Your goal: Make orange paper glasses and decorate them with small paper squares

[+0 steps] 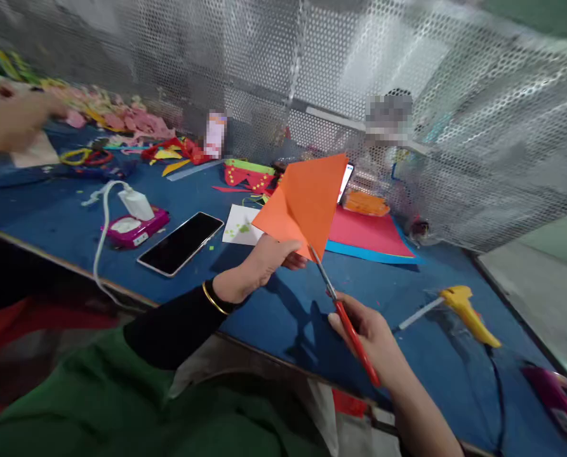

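Pinched between the thumb and fingers of the left hand (pixel 268 259) was a bright orange sheet of folded or creased paper (pixel 314 193), held up above the blue tabletop (pixel 283 317) at its near lower edge. Clenched in the right hand (pixel 376 339) was a pair of metal scissors with long red handles (pixel 357 343), tilted up and to the left. Its blades met the lower part of the sheet, just beside the left fingers; how wide they stood open could not be told.

Behind the sheet, to the right, lay red and blue flat sheets (pixel 371 236), stacked, with a small orange bundle (pixel 366 203) at their far edge. A lit phone (pixel 345 180) was partly hidden by the orange paper. Left of the hands lay a white card with green bits (pixel 240 223), a phone with a black screen (pixel 181 244) and a magenta power strip (pixel 138 227) with a white plug (pixel 137 204) in it. Beyond the card sat a red mask shape with yellow dots (pixel 249 178). Well to the right of the right hand lay a yellow glue gun (pixel 468 314) with a pale stick extending from its front. At the far left, another person's blurred hand (pixel 21 120) was near a pale piece of material (pixel 35 151). A perforated metal panel (pixel 259 70) stood along the back.
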The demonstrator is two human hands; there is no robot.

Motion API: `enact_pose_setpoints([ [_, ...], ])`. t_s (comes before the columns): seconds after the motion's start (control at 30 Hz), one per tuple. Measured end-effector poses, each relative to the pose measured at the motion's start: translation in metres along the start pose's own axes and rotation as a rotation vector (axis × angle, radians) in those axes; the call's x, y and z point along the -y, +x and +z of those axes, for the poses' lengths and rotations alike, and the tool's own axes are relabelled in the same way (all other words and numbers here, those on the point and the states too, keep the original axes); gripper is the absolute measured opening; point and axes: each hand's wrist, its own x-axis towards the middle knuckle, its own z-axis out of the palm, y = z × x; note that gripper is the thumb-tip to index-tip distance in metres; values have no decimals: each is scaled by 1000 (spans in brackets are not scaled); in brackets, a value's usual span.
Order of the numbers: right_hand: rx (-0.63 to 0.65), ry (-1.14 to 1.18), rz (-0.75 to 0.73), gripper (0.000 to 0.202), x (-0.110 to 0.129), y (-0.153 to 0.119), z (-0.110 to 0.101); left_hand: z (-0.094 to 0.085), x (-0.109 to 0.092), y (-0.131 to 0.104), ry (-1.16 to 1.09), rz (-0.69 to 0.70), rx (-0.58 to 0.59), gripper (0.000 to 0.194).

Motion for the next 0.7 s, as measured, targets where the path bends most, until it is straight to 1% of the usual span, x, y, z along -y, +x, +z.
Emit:
enact_pose_setpoints([
  [0.2,-67,-85,-34,55,3,3,0,3,4,-4,15,-16,62,16],
  [0.43,-103,-161,-41,52,6,7,5,2,6,-3,12,8,64,14],
  [0.57,-113,-164,-36,50,10,6,6,2,4,-4,8,8,71,13],
  [0.7,-124,-167,-12,52,10,6,7,3,3,-4,3,5,68,14],
])
